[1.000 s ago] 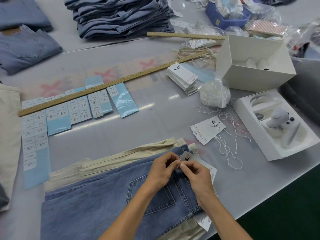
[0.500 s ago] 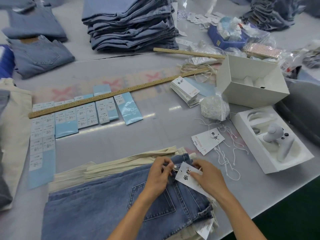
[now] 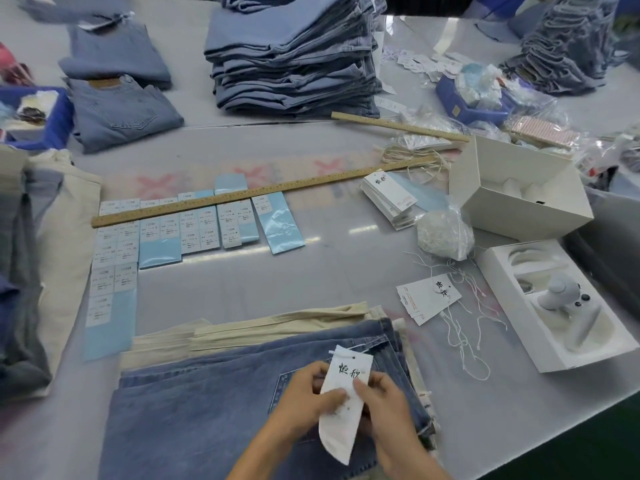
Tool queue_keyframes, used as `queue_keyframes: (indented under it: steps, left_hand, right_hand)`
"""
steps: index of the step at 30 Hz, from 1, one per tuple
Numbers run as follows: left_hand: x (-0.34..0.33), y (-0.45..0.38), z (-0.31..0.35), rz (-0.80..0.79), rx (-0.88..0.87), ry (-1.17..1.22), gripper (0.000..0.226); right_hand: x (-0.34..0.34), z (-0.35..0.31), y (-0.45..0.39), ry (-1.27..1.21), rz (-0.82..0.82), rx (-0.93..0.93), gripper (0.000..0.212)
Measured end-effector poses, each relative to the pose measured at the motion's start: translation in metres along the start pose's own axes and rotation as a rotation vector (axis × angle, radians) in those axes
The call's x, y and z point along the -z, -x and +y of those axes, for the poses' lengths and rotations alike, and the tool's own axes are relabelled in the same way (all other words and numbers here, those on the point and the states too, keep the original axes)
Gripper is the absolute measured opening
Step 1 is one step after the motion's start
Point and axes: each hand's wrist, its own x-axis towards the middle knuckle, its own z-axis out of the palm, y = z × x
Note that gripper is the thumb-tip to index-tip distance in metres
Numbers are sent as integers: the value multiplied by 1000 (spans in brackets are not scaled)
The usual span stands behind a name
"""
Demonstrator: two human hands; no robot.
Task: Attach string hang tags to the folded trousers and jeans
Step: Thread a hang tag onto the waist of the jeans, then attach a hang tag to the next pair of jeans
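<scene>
While both hands worked at the near edge of the desk point(image 3: 346, 271), a heap of cream and grey trousers point(image 3: 41, 271) lay at the far left, with a blue bin point(image 3: 52, 129) and two folded jeans point(image 3: 121, 112) beyond it. Right of those, pale blue sticker sheets point(image 3: 159, 244) lay in rows under a long wooden ruler point(image 3: 263, 197), and a tall stack of folded jeans point(image 3: 294, 60) stood at the far side.

Nearest me lay the folded blue jeans point(image 3: 207, 410) on top of cream trousers point(image 3: 259, 327), back pocket up. The left hand point(image 3: 304, 393) rested on the pocket area, its fingers curled and its thumb pressing the left edge of a white hang tag point(image 3: 343, 403). The right hand point(image 3: 384, 400) pinched the same tag from the right side, fingers bent over the card. The tag lay lengthwise over the denim between the hands, its top end toward the waistband, where a bit of white string showed.

Farther right, a small pile of spare tags point(image 3: 427, 297) lay just beside loose white strings point(image 3: 464, 337), with a bigger stack of tags point(image 3: 388, 199) and a clear bag of strings point(image 3: 443, 233) behind them. At the right edge sat an open white box point(image 3: 519, 192) and a white tray point(image 3: 554, 306) holding a pale controller point(image 3: 561, 292). A second ruler point(image 3: 398, 126) and a blue tray of packets point(image 3: 471, 95) lay far right.
</scene>
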Motion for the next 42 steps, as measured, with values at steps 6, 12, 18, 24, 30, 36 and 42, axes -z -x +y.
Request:
queue_keyframes:
  steps: [6,12,18,24,30,36,42]
  left_hand:
    - [61,14,9,10,-25,-562,10]
    - [74,1,22,124,-13,-917,12]
    - [80,-3,-8,353,-218,-944,25]
    - [73,-11,-74,630,-647,-1073,30]
    - [68,-15,-79,765,-753,-1056,29]
    - [68,-16,-57,944,-530,-916,29]
    - [105,11,-34,1032,-476,-194,36]
  right_hand:
    - [-10,13,9,770,-196,156,18]
    - [-14,-15,2,1213,-217,601,19]
    - [-36,7,-26,1139,-95,1315,38]
    - [-43,33,-42,1267,-102,1402,37]
    - [-41,39,-56,1276,-124,1459,44]
    - [-91,-55,-59,848,-1012,951,52]
    - [-96,-77,-75,1187,-1205,480,57]
